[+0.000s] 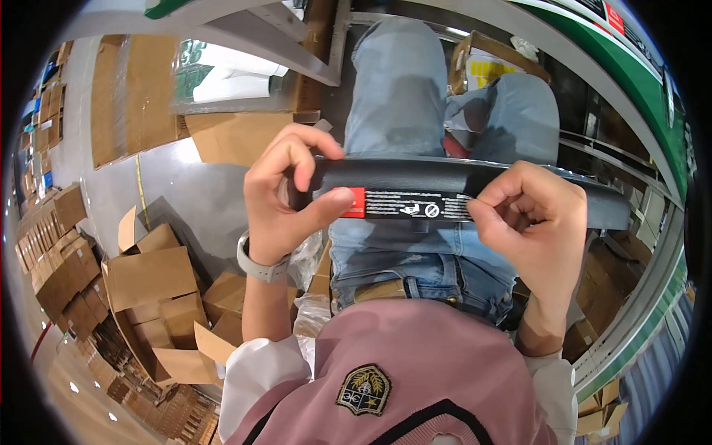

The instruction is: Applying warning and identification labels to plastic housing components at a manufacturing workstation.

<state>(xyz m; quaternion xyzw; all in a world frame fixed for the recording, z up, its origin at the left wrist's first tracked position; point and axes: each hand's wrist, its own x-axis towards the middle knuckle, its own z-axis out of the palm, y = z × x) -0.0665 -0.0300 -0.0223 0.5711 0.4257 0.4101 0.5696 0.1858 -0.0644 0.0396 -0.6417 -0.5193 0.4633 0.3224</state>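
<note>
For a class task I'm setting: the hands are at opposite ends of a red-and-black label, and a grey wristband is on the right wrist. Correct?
Wrong side: the head view shows the grey wristband on the left wrist. Left hand and right hand are at opposite ends of the label.

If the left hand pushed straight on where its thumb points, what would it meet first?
Probably the label: the left hand's thumb seems right at its red end, though depth is unclear.
</note>
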